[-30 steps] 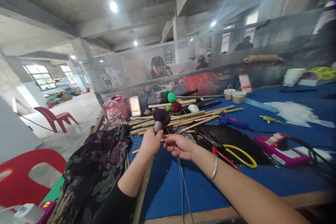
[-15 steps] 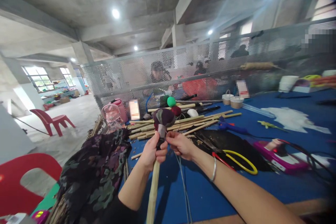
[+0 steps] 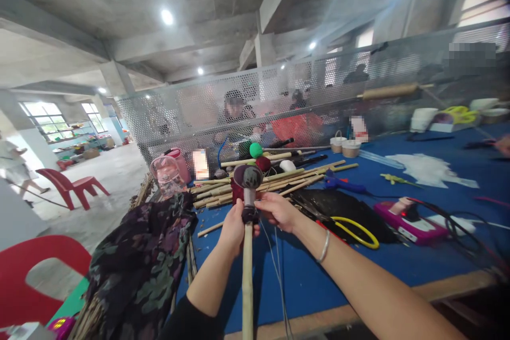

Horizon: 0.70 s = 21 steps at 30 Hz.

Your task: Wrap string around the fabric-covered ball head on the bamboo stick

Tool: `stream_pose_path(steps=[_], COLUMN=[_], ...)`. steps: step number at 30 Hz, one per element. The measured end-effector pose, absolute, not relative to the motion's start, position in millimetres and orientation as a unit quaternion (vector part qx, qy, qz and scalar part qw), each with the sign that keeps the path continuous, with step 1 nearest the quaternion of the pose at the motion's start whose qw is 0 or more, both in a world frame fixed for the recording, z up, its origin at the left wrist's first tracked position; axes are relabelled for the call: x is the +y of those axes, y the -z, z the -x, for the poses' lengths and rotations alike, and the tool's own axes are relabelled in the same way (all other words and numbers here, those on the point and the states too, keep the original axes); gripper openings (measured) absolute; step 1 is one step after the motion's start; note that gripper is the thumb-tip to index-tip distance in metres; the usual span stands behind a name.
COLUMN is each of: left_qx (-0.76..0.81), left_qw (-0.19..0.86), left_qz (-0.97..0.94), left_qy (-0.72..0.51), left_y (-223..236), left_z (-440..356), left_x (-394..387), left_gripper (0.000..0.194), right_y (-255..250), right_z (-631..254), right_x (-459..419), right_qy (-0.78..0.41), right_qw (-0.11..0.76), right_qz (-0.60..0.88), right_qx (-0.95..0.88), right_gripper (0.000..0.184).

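Observation:
My left hand (image 3: 232, 229) is wrapped round the top of a pale bamboo stick (image 3: 247, 281), just below its head. A rounded, fabric-covered head (image 3: 252, 176) in dark grey and maroon tops the stick. Under the head is a shiny grey band (image 3: 249, 196), and below that a black wrapping (image 3: 250, 214). Close against the right side of this neck, my right hand (image 3: 278, 210) has its fingers pinched together. Thin grey cord (image 3: 280, 276) hangs in strands from beneath those fingers towards the table's front edge; the fingertips are partly hidden.
Bamboo sticks (image 3: 215, 199) and coloured balls (image 3: 262, 163) lie behind my hands. Yellow-and-red-handled scissors (image 3: 360, 228), a blue glue gun (image 3: 345, 185) and a magenta power strip (image 3: 414, 226) are to the right. Patterned dark fabric (image 3: 139, 260) covers the left side. A perforated metal screen (image 3: 191, 111) stands behind.
The stick has swung more upright, and its head has turned to show more grey fabric. My left hand's grip has turned with it. My right hand stays by the neck, slightly higher.

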State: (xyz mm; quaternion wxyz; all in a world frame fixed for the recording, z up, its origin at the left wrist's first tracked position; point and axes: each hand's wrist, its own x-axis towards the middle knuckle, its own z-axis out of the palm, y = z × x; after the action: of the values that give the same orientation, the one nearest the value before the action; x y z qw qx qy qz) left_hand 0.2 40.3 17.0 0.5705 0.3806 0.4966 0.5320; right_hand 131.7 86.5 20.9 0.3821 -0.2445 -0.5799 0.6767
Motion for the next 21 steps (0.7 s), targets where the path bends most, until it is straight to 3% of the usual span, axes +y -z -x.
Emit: stream_pose_path(steps=[4,11,16,21], left_qx=[0.545,0.580,0.573,0.516], left_qw=[0.451,0.363,0.447,0.521], left_qz=[-0.466,-0.507,-0.466,-0.439], left_qy=[-0.531,-0.524,-0.504,-0.519], left_y=[-25.5,-18.8,-21.5,-29.7], left_z=[2.2,-9.0,-6.4,-0.6], left_x=[32.6,23.6,27.4,27.2], left_gripper=[0.046,0.045,0.034,0.028], right_y=[-19.3,-18.0,-20.9,-22.8], right_z=[-132.4,-128.4,-123.1,-125.4], right_x=[89.1,86.7,80.1,78.4], right_qy=[-0.667,-0.632,-0.594,-0.621], right_qw=[0.397,0.393,0.428,0.406], right_qz=[0.247,0.270,0.291,0.275], right_qx=[-0.580,-0.610,-0.615,-0.611], right_gripper=[0.037,0.034,0.026,0.026])
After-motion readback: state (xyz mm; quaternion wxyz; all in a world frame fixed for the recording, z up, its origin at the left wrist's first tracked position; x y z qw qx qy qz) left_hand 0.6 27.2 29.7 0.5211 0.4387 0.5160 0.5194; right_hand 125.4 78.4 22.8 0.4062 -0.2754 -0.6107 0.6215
